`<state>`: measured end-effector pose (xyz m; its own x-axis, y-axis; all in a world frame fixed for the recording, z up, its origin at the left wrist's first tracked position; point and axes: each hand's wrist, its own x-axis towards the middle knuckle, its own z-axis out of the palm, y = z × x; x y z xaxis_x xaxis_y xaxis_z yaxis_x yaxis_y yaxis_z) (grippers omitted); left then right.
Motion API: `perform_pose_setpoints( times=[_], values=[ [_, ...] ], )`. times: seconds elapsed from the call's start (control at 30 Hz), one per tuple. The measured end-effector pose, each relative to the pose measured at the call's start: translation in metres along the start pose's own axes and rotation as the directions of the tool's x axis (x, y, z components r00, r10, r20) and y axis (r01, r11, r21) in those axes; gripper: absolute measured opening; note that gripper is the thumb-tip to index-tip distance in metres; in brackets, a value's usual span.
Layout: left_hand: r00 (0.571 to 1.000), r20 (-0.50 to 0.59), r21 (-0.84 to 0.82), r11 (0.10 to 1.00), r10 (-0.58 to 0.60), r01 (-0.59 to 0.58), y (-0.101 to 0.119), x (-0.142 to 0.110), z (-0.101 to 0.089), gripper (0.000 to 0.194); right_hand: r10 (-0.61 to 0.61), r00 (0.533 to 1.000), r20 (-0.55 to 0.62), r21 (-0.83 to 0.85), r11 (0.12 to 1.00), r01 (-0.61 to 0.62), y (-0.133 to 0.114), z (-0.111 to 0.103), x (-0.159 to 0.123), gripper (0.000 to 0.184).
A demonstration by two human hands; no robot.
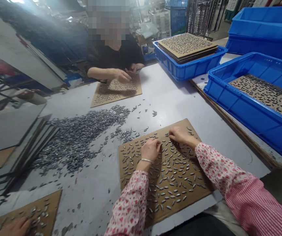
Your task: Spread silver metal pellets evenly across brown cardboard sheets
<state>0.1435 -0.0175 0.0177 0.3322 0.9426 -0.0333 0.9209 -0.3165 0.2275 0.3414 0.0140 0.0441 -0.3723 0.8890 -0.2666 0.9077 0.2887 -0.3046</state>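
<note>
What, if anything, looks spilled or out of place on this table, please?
A few small metal pieces lie loose on the white tabletop, apart from the main pile, so they look strayed. At the left, the stacked boards sit unevenly, their edges out of line.

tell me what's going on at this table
The person's left hand and right hand are at a cardboard sheet dotted with small metal pieces. A heap of loose pieces lies to its left. Across the table, a co-worker's hand is over another sheet; a third person's hand shows at bottom left.
</note>
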Motion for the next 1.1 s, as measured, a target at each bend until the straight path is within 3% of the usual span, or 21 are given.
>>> perform_pose_setpoints(
  times=[0.17, 0.37, 0.53, 0.7, 1.1],
  values=[
    [0.990, -0.033, -0.177, 0.976, -0.135, 0.127, -0.016, 0.005, -0.012, 0.022, -0.026, 0.993, -0.116, -0.026, 0.999, 0.023, 0.007, 0.015, 0.010, 0.022],
    [0.990, 0.072, -0.163, 0.978, -0.122, 0.132, -0.009, 0.000, -0.026, 0.020, -0.113, 0.983, -0.141, -0.053, 0.993, 0.107, 0.005, 0.028, 0.016, 0.022],
    [0.983, 0.140, -0.022, 0.992, -0.118, 0.123, 0.000, -0.004, -0.020, 0.023, -0.126, 0.981, -0.145, -0.047, 0.992, 0.120, -0.004, 0.029, 0.021, 0.023],
    [0.991, 0.091, 0.045, 0.995, -0.094, 0.090, -0.004, -0.004, -0.012, 0.024, -0.142, 0.982, -0.124, -0.053, 0.989, 0.136, -0.015, 0.026, 0.027, 0.023],
    [0.996, 0.011, -0.039, 0.996, -0.084, 0.085, -0.013, -0.010, -0.004, 0.023, -0.105, 0.986, -0.132, 0.064, 0.991, 0.114, -0.016, 0.015, 0.027, 0.022]
  ],
)
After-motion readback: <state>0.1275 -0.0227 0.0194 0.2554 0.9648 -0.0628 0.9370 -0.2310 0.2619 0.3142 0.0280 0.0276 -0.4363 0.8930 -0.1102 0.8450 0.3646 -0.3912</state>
